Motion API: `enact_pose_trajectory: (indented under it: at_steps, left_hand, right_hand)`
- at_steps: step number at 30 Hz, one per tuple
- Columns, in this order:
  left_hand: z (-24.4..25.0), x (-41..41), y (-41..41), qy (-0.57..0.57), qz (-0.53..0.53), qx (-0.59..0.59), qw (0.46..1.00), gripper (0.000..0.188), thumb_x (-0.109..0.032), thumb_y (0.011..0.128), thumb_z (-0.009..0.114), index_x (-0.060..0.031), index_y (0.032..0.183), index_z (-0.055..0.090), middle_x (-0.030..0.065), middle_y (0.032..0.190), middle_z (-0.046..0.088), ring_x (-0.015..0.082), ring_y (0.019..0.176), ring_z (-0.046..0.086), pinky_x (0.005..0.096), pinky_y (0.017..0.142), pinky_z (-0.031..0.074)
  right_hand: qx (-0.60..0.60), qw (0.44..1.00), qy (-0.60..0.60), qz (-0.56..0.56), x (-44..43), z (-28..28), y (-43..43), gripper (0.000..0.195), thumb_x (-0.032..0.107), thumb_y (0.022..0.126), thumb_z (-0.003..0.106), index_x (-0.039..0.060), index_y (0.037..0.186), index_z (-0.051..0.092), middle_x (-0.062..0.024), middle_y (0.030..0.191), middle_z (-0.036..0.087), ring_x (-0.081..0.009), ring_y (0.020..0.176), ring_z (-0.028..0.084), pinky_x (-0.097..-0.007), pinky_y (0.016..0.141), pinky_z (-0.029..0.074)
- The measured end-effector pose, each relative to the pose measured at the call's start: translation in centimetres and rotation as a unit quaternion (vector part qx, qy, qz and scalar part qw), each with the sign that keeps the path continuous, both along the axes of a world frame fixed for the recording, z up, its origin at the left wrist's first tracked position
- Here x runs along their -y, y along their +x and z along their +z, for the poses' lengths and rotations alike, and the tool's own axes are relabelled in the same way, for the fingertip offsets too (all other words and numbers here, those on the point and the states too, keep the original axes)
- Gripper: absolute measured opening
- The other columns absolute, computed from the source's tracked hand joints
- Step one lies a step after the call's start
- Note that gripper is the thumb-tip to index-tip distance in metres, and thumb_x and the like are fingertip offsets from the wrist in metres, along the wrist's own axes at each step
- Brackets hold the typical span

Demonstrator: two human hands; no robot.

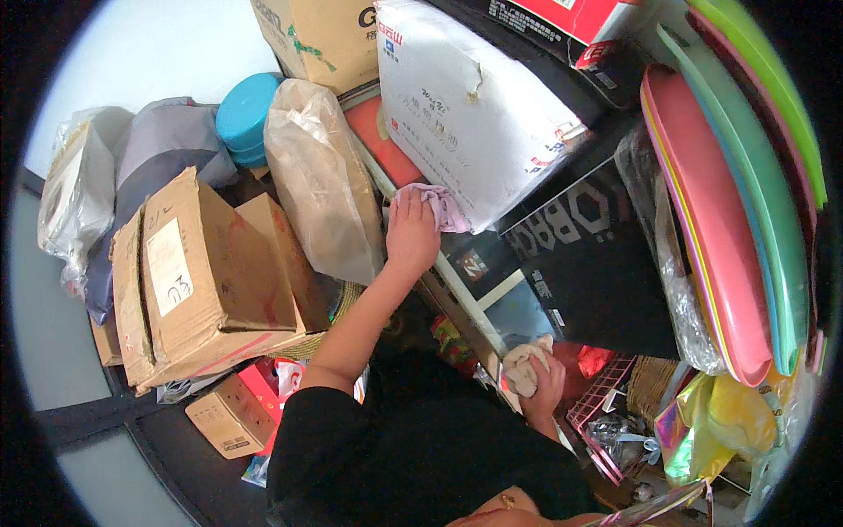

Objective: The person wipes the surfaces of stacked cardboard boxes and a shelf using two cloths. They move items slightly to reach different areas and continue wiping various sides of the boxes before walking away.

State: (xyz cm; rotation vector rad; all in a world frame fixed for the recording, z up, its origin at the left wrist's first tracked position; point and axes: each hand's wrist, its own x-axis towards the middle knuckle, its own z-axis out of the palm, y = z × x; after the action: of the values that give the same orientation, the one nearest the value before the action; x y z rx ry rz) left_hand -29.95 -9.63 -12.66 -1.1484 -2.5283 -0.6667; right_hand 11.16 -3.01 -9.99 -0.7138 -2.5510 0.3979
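My left hand presses a pink cloth near the lower corner of a large white carton, at the edge of a shelf or cabinet top. Lower right, my right hand grips a cream-coloured cloth by the pale frame of that surface. Between the hands lie a glass-like pane and a black box with large lettering.
Opened cardboard boxes, a plastic-wrapped brown package and a blue round container crowd the left. Pink and green plastic basins stand at the right above a pink wire rack. A brown carton stands behind.
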Motion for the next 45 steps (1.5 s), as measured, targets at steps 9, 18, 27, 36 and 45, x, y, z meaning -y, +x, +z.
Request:
enact_pose_trajectory:
  at_steps: [9, 18, 27, 36, 45]
  left_hand:
    - [1.5, 0.5, 2.3, 0.126, -0.106, 0.144, 0.976, 0.049, -0.006, 0.073, 0.074, -0.0018, 0.12, 0.062, 0.0191, 0.123, 0.063, 0.0423, 0.122, 0.055, 0.0515, 0.11, 0.042]
    - [15.5, -2.7, -8.3, 0.488, -0.038, 0.119, 0.864, 0.06, -0.009, 0.091, 0.063, 0.0042, 0.146, 0.047, 0.0267, 0.148, 0.05, 0.0453, 0.136, 0.047, 0.0507, 0.118, 0.033]
    - [12.6, -5.5, 2.0, 0.461, -0.177, -0.046, 0.868, 0.049, -0.014, 0.096, 0.057, -0.0011, 0.143, 0.052, 0.027, 0.156, 0.044, 0.0497, 0.145, 0.04, 0.0571, 0.122, 0.027]
    - [24.0, -3.0, -13.2, 0.455, -0.019, -0.123, 0.882, 0.047, -0.012, 0.086, 0.066, -0.0031, 0.132, 0.062, 0.0202, 0.139, 0.06, 0.0414, 0.126, 0.055, 0.0518, 0.113, 0.034]
    - [27.4, -4.5, -17.5, 0.3, -0.037, -0.065, 0.951, 0.032, -0.032, 0.087, 0.063, -0.0068, 0.099, 0.078, 0.0145, 0.103, 0.075, 0.0378, 0.104, 0.064, 0.0466, 0.096, 0.048]
  right_hand:
    - [0.002, 1.0, -0.013, -0.003, -0.4, -0.3, -0.1, 0.064, 0.009, 0.066, 0.087, 0.0156, 0.128, 0.069, -0.0146, 0.136, 0.062, -0.0391, 0.123, 0.058, -0.0472, 0.101, 0.047]
    - [-0.061, 0.993, -0.098, 0.002, -1.5, 1.0, -6.2, 0.059, 0.007, 0.068, 0.087, 0.0127, 0.125, 0.071, -0.0157, 0.135, 0.062, -0.0385, 0.125, 0.057, -0.0461, 0.106, 0.045]
    - [-0.036, 0.999, -0.006, 0.033, -1.6, 0.3, -7.6, 0.062, 0.015, 0.065, 0.091, 0.0157, 0.124, 0.071, -0.0135, 0.137, 0.062, -0.0383, 0.123, 0.057, -0.0468, 0.101, 0.047]
    - [-0.044, 0.998, -0.021, 0.029, -1.7, 0.5, -7.2, 0.061, 0.019, 0.067, 0.092, 0.0163, 0.124, 0.071, -0.0129, 0.137, 0.062, -0.0378, 0.122, 0.057, -0.0475, 0.101, 0.048]
    - [-0.033, 0.999, -0.027, 0.029, -1.5, 1.6, -7.5, 0.06, 0.017, 0.067, 0.089, 0.0164, 0.125, 0.071, -0.0119, 0.135, 0.062, -0.0385, 0.122, 0.057, -0.0477, 0.102, 0.048]
